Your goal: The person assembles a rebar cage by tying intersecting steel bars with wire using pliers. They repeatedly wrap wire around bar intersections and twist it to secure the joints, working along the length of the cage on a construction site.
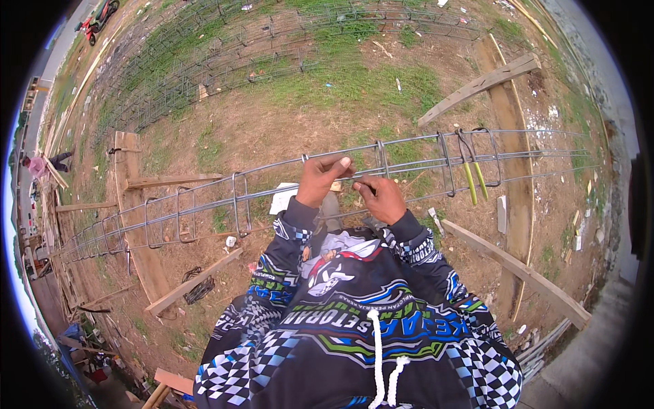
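A long rebar cage [272, 193] of thin steel bars and square stirrups [240, 203] runs across in front of me. My left hand [320, 181] is at the middle of the cage, its fingers curled and closed against the thumb. Close beside it, my right hand [383, 199] pinches thumb and forefinger together by the bars. Whatever lies between the fingers of either hand is too small to make out. Pincers [473, 183] with yellow-green handles hang from the cage to the right of my hands, near a stirrup [446, 163].
Wooden trestles support the cage, with an upright board [133, 204] at left and a plank [519, 204] at right. Slanted braces [518, 262] stick out beside them. More rebar cages [225, 65] lie on the grass beyond. A bent-over person [42, 165] is at far left.
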